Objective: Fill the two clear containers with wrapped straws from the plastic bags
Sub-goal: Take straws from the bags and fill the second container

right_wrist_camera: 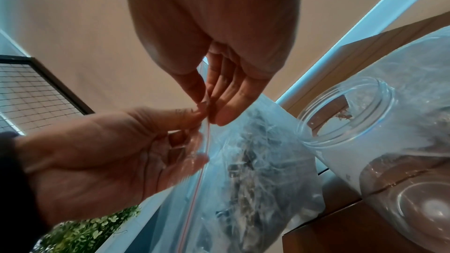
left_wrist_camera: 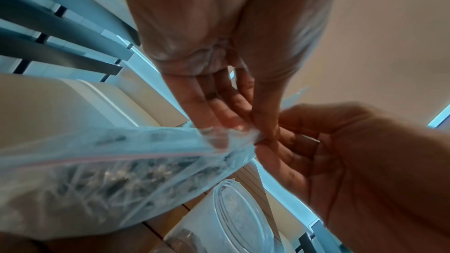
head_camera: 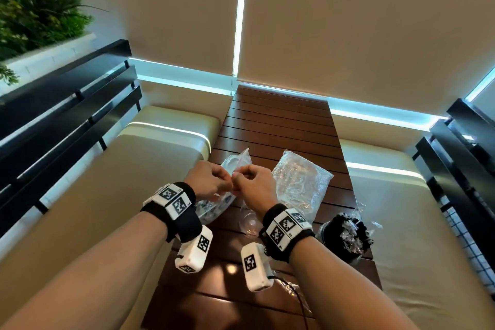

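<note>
Two plastic bags [head_camera: 300, 182], two clear containers [head_camera: 249, 222], two hands [head_camera: 207, 179] and one table [head_camera: 281, 120].

Head view looks down and forward over the table [head_camera: 278, 126], from farther back. Wrist views look up, close under each palm. All share the zip bag [head_camera: 214, 205] [left_wrist_camera: 102, 170] [right_wrist_camera: 243, 161].

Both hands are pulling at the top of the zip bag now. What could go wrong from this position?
1. Both hands pinch the clear zip bag of wrapped straws at its seal; a sudden opening might spill straws.
2. The empty clear plastic jar stands right beside the bag and could be knocked over.
</note>
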Demonstrator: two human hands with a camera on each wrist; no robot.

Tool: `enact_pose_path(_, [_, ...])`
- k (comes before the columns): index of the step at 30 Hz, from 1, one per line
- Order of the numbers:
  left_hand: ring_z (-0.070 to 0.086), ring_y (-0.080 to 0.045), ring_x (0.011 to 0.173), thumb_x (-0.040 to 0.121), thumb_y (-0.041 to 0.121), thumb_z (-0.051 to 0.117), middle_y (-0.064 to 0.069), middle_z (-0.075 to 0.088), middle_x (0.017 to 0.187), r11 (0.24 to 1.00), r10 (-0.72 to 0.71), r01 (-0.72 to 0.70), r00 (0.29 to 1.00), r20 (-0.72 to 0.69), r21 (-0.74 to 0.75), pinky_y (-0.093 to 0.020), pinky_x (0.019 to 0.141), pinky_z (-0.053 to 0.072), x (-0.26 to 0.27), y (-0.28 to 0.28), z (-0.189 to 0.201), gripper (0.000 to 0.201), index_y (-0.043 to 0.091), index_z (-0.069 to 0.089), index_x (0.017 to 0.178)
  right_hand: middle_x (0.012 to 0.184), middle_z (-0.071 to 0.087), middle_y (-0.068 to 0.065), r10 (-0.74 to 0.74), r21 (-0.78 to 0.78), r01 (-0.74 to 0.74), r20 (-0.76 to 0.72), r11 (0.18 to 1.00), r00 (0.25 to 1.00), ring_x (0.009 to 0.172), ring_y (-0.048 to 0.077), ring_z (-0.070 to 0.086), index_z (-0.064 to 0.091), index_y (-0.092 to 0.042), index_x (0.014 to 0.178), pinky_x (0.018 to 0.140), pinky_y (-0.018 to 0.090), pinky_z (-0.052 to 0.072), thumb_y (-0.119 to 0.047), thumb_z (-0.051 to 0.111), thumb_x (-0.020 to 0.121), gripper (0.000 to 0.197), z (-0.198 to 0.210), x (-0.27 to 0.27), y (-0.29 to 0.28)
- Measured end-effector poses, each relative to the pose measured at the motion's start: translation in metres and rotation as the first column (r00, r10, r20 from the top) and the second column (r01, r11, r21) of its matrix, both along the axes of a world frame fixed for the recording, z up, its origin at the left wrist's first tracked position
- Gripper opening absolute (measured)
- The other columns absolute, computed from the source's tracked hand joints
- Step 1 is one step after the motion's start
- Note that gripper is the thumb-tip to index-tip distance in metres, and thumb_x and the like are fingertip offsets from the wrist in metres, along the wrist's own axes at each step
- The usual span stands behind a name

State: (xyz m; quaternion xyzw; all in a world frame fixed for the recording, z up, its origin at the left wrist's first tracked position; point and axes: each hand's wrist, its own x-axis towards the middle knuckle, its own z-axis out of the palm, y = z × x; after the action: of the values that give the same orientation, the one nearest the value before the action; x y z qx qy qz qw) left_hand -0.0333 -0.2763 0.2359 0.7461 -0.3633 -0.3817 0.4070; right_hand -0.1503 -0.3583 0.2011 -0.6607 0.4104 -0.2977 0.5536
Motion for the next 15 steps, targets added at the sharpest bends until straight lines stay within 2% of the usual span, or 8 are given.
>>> enact_pose_path(3, [0.061, -0.017, 0.069, 0.083, 0.008, 0.074, -0.007, 0.064, 0.074, 1.000, 0.017, -0.020, 0.994, -0.112, -0.023, -0.032, 0.066, 0.054, -0.001, 0.001, 0.001, 0.008, 0.007, 0.066, 0.083, 0.076, 0.074, 0.006, 0.014, -0.012, -0.014, 0.049, 1.000, 0.999, 0.073, 0.024, 0.073, 0.073, -0.023, 0.075, 0.073, 0.047, 0.061, -0.019, 0.071, 0.083, 0.009, 0.002, -0.002, 0.000])
enact_pose_path(5, [0.063, -0.017, 0.073, 0.084, 0.011, 0.073, -0.006, 0.063, 0.078, 0.999, 0.012, -0.019, 0.980, -0.197, -0.029, -0.035, 0.070, 0.056, -0.001, 0.003, 0.003, 0.012, 0.006, 0.065, 0.090, 0.079, 0.074, 0.006, 0.019, -0.022, -0.017, 0.071, 1.000, 0.997, 0.075, 0.025, 0.073, 0.074, -0.024, 0.077, 0.075, 0.048, 0.061, -0.019, 0.070, 0.085, 0.010, 0.005, -0.004, 0.002])
enact_pose_path(8, [0.064, -0.018, 0.077, 0.087, 0.014, 0.071, -0.010, 0.064, 0.086, 0.999, 0.028, -0.038, 0.960, -0.277, -0.028, -0.036, 0.072, 0.058, -0.002, 0.004, 0.004, 0.017, 0.004, 0.064, 0.098, 0.075, 0.074, 0.007, -0.006, -0.035, 0.008, 0.065, 0.999, 0.998, 0.069, 0.027, 0.073, 0.072, -0.022, 0.078, 0.072, 0.050, 0.061, -0.016, 0.066, 0.088, 0.013, 0.007, -0.005, 0.003])
enact_pose_path(11, [0.063, -0.019, 0.075, 0.091, 0.011, 0.065, -0.010, 0.063, 0.086, 0.996, 0.075, -0.086, 0.937, -0.340, -0.018, -0.036, 0.067, 0.058, -0.006, 0.003, 0.005, 0.005, 0.011, 0.062, 0.087, 0.070, 0.072, 0.005, -0.048, -0.086, 0.050, 0.026, 0.995, 0.999, 0.062, 0.022, 0.072, 0.072, -0.020, 0.076, 0.068, 0.047, 0.061, -0.016, 0.067, 0.083, 0.010, 0.010, -0.001, 0.005])
enact_pose_path(15, [0.060, -0.021, 0.076, 0.088, 0.000, 0.053, -0.010, 0.058, 0.082, 0.988, 0.142, -0.153, 0.909, -0.393, 0.004, -0.039, 0.065, 0.058, -0.015, -0.002, 0.007, 0.017, 0.014, 0.058, 0.079, 0.065, 0.071, 0.000, -0.105, -0.170, 0.094, -0.054, 0.981, 0.993, 0.061, 0.017, 0.070, 0.070, -0.020, 0.071, 0.064, 0.042, 0.061, -0.015, 0.068, 0.075, 0.007, 0.014, 0.001, 0.008])
